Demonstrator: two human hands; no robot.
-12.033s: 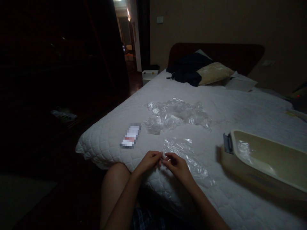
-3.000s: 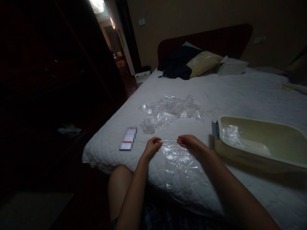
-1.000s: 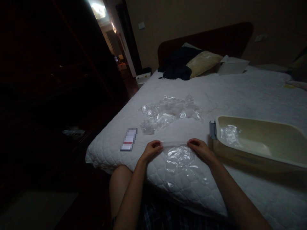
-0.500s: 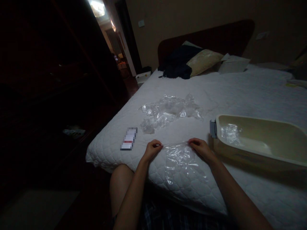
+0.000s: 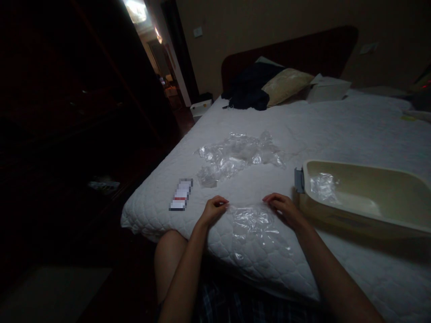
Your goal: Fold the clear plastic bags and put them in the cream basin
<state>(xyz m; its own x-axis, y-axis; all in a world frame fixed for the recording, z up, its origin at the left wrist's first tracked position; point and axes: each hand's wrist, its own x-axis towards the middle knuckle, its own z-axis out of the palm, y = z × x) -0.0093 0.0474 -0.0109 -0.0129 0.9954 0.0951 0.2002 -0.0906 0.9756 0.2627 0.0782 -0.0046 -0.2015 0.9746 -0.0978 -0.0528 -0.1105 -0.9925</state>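
Note:
A clear plastic bag lies flat on the bed's near edge, between my two hands. My left hand pinches its upper left corner between thumb and fingers. At the upper right corner, my right hand is curled with thumb and forefinger close together on the thin film. The bag's top edge between them is faint and looks slack. Beyond my hands lies a spread of crumpled clear plastic bags. To the right stands a cream plastic bin with a grey latch and some clear plastic inside.
A phone with a blurred screen lies left of my left hand on the white quilted bed. Dark clothing, a beige pillow and a white box-like item are by the headboard. The room is dim.
The bag's top edge, stretched tight between my hands before, has slackened and sits slightly lower. My right fingers have loosened a little; my left hand has hardly moved.

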